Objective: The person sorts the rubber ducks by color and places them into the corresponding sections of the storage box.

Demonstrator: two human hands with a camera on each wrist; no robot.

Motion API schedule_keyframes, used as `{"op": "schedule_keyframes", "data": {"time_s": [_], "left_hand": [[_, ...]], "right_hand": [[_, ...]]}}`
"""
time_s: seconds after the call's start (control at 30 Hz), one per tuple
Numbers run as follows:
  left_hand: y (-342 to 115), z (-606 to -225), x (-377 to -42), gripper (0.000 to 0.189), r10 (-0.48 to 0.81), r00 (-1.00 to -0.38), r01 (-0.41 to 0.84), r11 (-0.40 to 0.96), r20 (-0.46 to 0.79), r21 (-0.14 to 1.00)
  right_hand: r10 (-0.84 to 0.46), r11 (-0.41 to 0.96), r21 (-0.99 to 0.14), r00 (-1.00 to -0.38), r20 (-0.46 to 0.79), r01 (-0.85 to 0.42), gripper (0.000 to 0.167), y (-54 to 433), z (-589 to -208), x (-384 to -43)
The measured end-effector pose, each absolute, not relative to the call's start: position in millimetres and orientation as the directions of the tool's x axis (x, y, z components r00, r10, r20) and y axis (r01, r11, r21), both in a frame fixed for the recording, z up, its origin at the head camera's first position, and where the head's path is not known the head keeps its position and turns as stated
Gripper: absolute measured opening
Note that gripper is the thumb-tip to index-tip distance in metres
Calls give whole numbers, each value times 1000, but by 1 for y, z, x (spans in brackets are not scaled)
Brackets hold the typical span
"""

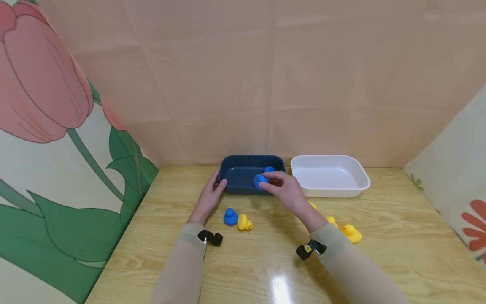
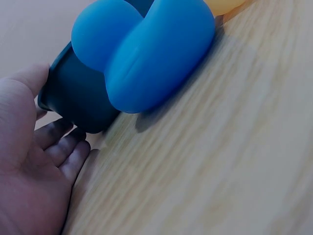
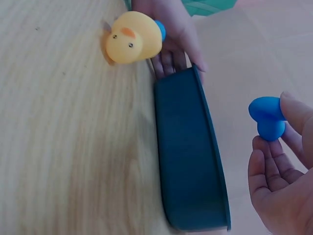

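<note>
Head view, right hand: the right hand (image 1: 284, 185) pinches a held blue duck (image 1: 260, 181) between thumb and fingers, over the near right part of the dark blue tray (image 1: 240, 191).
Head view, left hand: the left hand (image 1: 210, 196) has thumb and fingers apart, touching the left end of that tray.
Head view, inside the dark tray: a second blue duck (image 1: 269, 169) at the right, partly hidden by the right hand.
Head view, beside it: a white tray (image 1: 330, 193), just to the right.
Head view, table: on the wooden table (image 1: 243, 270), a third blue duck (image 1: 230, 217) sits upright; a yellow duck (image 1: 243, 222) lies tipped close by. More yellow ducks (image 1: 351, 233) are near the right sleeve (image 1: 349, 255), some partly covered.
Left wrist view, tray end: the left thumb is at the rim, the other fingers low beside the outer wall.
Left wrist view, foreground: the third blue duck looms large, covering part of the dark tray; yellow shows at the top edge.
Right wrist view, grasp: thumb and fingers pinch the held blue duck, clear of the tray wall.
Right wrist view, far end: the left hand touches the tray; the yellow duck's orange beak shows.
</note>
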State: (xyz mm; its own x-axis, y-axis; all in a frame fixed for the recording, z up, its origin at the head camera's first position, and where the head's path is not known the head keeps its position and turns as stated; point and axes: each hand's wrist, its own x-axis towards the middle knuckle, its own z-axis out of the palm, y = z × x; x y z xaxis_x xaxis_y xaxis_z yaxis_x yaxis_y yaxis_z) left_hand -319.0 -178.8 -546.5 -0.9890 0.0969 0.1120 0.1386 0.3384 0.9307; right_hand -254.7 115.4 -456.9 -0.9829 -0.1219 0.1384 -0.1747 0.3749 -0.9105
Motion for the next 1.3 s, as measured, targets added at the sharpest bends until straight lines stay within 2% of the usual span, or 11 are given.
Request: {"op": "schedule_keyframes", "data": {"time_s": [0.3, 0.47, 0.7, 1.03, 1.3], "left_hand": [[-179, -549, -321, 66, 95, -989, 139, 335, 113, 932], [-180, -549, -321, 66, 90, -989, 144, 346, 119, 927], [-181, -549, -319, 80, 117, -987, 147, 330, 114, 932], [-184, -549, -319, 86, 111, -987, 147, 332, 117, 932], [-182, -547, -325, 81, 112, -986, 155, 336, 124, 929]], "right_hand": [[-95, 420, -877, -972, 213, -233, 46, 123, -453, -269], [-47, 403, -892, -978, 204, -205, 51, 128, -456, -278], [30, 376, -909, -978, 206, -180, 52, 130, -456, -291], [-37, 447, -863, -969, 244, -235, 60, 121, -453, -310], [-53, 485, -837, -964, 262, -254, 61, 125, -457, -298]]}}
